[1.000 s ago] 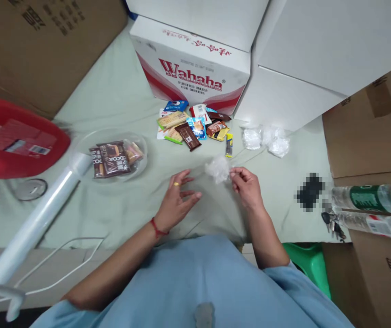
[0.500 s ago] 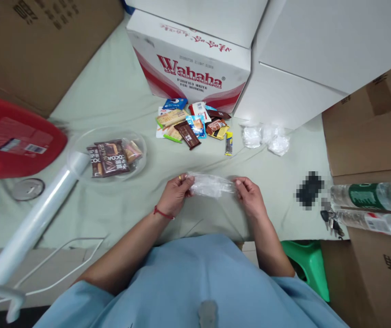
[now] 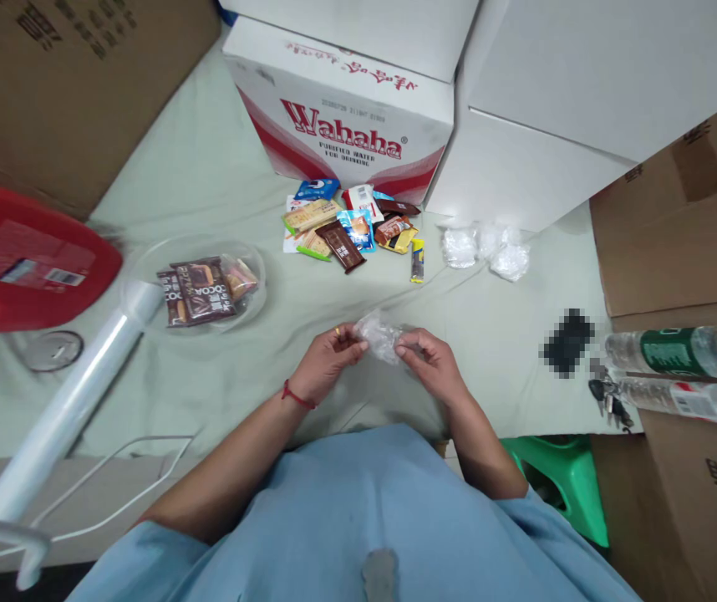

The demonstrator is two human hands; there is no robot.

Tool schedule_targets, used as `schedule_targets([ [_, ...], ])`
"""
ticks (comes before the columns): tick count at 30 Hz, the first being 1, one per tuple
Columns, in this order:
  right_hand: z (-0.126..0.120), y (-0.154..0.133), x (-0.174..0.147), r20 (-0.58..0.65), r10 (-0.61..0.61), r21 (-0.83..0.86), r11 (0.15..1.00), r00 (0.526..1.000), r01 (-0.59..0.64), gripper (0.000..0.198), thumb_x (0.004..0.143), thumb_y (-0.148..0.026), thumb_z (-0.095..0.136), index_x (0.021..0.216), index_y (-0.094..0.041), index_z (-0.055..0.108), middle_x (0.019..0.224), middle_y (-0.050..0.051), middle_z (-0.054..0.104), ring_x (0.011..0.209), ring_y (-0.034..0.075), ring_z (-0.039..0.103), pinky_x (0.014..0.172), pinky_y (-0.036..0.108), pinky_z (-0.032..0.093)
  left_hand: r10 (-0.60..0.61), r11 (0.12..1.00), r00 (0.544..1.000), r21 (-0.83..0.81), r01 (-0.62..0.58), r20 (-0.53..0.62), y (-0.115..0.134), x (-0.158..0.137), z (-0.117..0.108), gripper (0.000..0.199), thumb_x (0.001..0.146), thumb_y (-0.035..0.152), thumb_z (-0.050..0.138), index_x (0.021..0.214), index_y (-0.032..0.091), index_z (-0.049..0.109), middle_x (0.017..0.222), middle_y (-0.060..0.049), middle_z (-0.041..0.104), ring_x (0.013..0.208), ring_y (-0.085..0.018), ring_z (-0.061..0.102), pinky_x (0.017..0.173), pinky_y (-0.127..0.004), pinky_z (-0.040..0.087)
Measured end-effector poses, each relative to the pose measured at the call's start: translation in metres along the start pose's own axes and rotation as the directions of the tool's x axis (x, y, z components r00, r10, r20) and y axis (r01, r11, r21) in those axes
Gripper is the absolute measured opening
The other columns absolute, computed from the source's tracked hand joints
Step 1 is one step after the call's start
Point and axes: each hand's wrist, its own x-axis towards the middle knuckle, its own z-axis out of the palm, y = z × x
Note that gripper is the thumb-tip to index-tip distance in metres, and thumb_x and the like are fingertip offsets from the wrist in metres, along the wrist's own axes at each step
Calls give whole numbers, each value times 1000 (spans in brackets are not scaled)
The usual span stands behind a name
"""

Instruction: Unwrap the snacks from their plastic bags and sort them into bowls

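Observation:
A crumpled piece of clear plastic film (image 3: 381,338) is held up between both hands over the cloth-covered table. My left hand (image 3: 327,359), with a ring and a red cord at the wrist, pinches its left side. My right hand (image 3: 430,361) grips the right side between thumb and fingers. Beyond them lies a pile of wrapped snacks, among them a brown-wrapped bar (image 3: 341,246) and a small yellow packet (image 3: 417,260). Several bunched clear plastic wads (image 3: 460,247) rest to the right of that pile.
A clear plastic bowl (image 3: 258,294) with cocoa snack packs stands left, by a long film roll (image 3: 76,393) and a red container (image 3: 33,259). A Wahaba-style water carton, printed "Wahaha" (image 3: 346,109), backs the table. Bottles (image 3: 672,351) and keys (image 3: 612,405) lie right.
The plastic film was stretched out lengthwise between my hands and is now bunched together. My right hand has moved left, closer to my left hand.

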Motion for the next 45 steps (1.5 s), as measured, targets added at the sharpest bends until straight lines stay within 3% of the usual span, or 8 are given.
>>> schedule_targets([
  [3, -6, -2, -3, -76, 120, 140, 984, 990, -109, 35, 88, -59, 73, 87, -24, 74, 85, 2, 71, 80, 19, 63, 77, 32, 51, -12, 1000, 997, 26, 14, -76, -4, 2, -3, 49, 63, 56, 92, 73, 18, 63, 62, 5, 53, 58, -8, 43, 55, -23, 34],
  [12, -11, -8, -2, -255, 331, 321, 915, 908, -244, 39, 83, -61, 73, 91, -24, 66, 64, -2, 65, 51, 14, 49, 46, 26, 38, 156, 977, 972, 171, -126, -175, 16, -11, 4, 50, 68, 59, 87, 81, 21, 57, 73, 4, 56, 65, -11, 48, 62, -25, 41],
  [17, 3, -30, -7, -191, 283, 298, 929, 940, -220, 38, 88, -61, 70, 96, -24, 68, 73, 2, 72, 63, 18, 63, 54, 29, 50, 243, 903, 966, 343, -258, 88, 22, -28, 31, 48, 67, 54, 89, 96, 23, 65, 95, -4, 66, 87, -20, 61, 77, -31, 50],
  [21, 7, -39, -8, -141, 165, 253, 959, 976, -126, 37, 94, -58, 66, 110, -25, 72, 93, 5, 77, 79, 19, 69, 75, 34, 59, 218, 886, 974, 407, -223, 60, 13, -22, 42, 36, 78, 54, 78, 90, 21, 69, 87, -3, 67, 81, -19, 61, 75, -31, 49],
  [27, 0, -14, -5, -319, 178, 67, 984, 931, -165, 66, 81, -57, 78, 135, -23, 60, 137, 15, 64, 110, 24, 65, 84, 36, 58, 169, 928, 986, 339, -152, -19, 7, -19, 31, 52, 82, 70, 70, 88, 19, 77, 82, -3, 73, 78, -18, 60, 72, -28, 47],
  [34, -4, 17, -9, -93, 257, 106, 963, 962, -247, 31, 79, -41, 74, 104, -22, 71, 84, 1, 71, 71, 16, 61, 70, 31, 52, 94, 995, 972, 3, -95, -216, 8, -17, 24, 57, 74, 70, 80, 95, 18, 81, 91, -6, 77, 77, -15, 62, 71, -27, 48],
  [40, -28, 16, -10, -237, 349, 235, 926, 907, -295, 33, 79, -52, 75, 91, -22, 69, 75, -1, 65, 59, 13, 51, 53, 25, 43, 81, 974, 943, -176, -143, -322, 16, -12, 10, 44, 67, 58, 89, 87, 19, 80, 104, -7, 80, 95, -21, 68, 70, -27, 50],
  [45, -11, 4, -11, -3, 443, 406, 820, 896, -404, 50, 78, -60, 80, 110, -24, 66, 98, 5, 71, 80, 17, 65, 56, 26, 53, 116, 975, 962, -155, -157, -248, 9, -17, 24, 41, 75, 56, 85, 94, 19, 82, 102, -8, 81, 96, -21, 71, 79, -29, 53],
])
